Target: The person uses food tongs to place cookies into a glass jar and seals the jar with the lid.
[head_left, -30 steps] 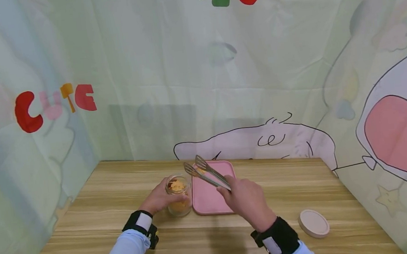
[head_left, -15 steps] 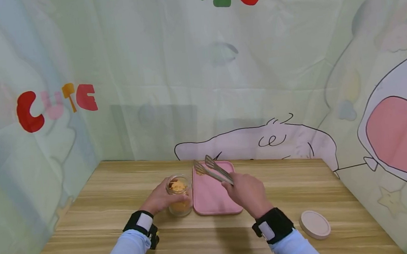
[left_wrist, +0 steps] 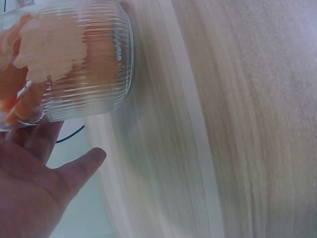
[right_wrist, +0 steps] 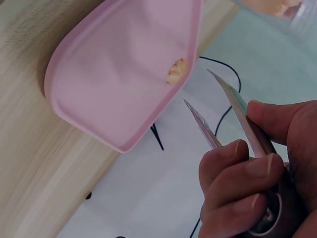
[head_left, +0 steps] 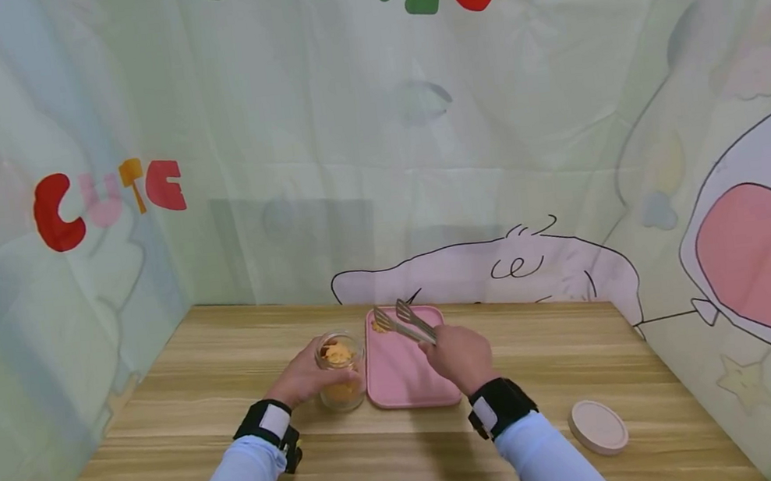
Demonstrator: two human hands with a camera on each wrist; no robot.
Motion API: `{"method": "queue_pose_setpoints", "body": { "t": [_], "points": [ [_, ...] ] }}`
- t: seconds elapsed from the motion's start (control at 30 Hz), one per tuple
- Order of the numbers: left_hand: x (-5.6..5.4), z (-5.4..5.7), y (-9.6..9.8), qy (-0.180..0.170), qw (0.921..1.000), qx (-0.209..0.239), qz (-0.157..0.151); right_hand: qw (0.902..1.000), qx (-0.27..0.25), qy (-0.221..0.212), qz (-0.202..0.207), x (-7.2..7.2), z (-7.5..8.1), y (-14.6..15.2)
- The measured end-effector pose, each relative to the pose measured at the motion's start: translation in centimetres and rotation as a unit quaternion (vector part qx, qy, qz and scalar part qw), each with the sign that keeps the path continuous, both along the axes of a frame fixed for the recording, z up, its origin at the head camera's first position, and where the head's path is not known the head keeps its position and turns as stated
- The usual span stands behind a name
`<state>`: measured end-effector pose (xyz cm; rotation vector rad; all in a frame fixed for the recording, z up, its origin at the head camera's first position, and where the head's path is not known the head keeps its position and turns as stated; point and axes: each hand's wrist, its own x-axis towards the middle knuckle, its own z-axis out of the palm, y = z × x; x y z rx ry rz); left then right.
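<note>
My left hand (head_left: pixel 301 376) holds a clear glass jar (head_left: pixel 342 394) upright on the table, left of a pink tray (head_left: pixel 407 383). Orange-yellow flaky pieces fill much of the ribbed jar (left_wrist: pixel 94 54), seen up close in the left wrist view. My right hand (head_left: pixel 464 356) grips metal tongs (head_left: pixel 402 330) above the tray's far part. The tong arms stand apart with nothing between their tips. A small orange-yellow piece (right_wrist: pixel 177 72) lies at the tray's edge in the right wrist view, apart from the tongs; it is in the far left corner in the head view.
A round pale pink lid (head_left: pixel 599 426) lies on the wooden table (head_left: pixel 184 403) at the right. A printed cloth backdrop (head_left: pixel 275 127) rises behind the table and along both sides.
My right hand has moved the tongs slightly right and down to the tray. The orange-yellow piece, near the tong tips earlier, now shows on the tray. My left hand and the jar stay put.
</note>
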<state>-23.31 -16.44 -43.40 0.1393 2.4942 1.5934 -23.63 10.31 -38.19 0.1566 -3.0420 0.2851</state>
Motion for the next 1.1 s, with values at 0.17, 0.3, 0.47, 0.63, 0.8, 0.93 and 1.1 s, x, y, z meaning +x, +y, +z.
{"method": "queue_pose_setpoints", "body": {
  "t": [0.17,0.3,0.47,0.63,0.8,0.93,1.1],
  "points": [
    [0.3,0.2,0.0,-0.002,1.0,-0.002,0.0,0.9999,0.011,-0.004,-0.004,-0.9,-0.6,-0.2],
    [0.3,0.3,0.0,0.0,1.0,-0.004,-0.002,0.9998,0.012,-0.01,-0.009,-1.4,-1.1,-0.3],
    [0.2,0.2,0.1,0.006,1.0,-0.006,-0.003,0.9993,0.004,-0.031,-0.02,-1.7,-1.5,-0.7],
    [0.1,0.1,0.1,0.005,1.0,-0.005,-0.003,0.9982,0.002,-0.053,-0.029,-2.0,-1.8,-1.2],
    [-0.1,0.0,0.0,0.007,1.0,-0.004,-0.003,0.9982,0.01,-0.053,-0.026,-2.2,-2.1,-1.5],
    [-0.1,-0.1,-0.1,0.004,1.0,-0.002,-0.001,0.999,0.007,-0.04,-0.018,-2.5,-2.6,-1.7],
    [0.0,-0.1,-0.1,0.008,1.0,-0.004,-0.001,0.9996,0.008,-0.025,-0.011,-2.7,-3.3,-1.9]
  ]
}}
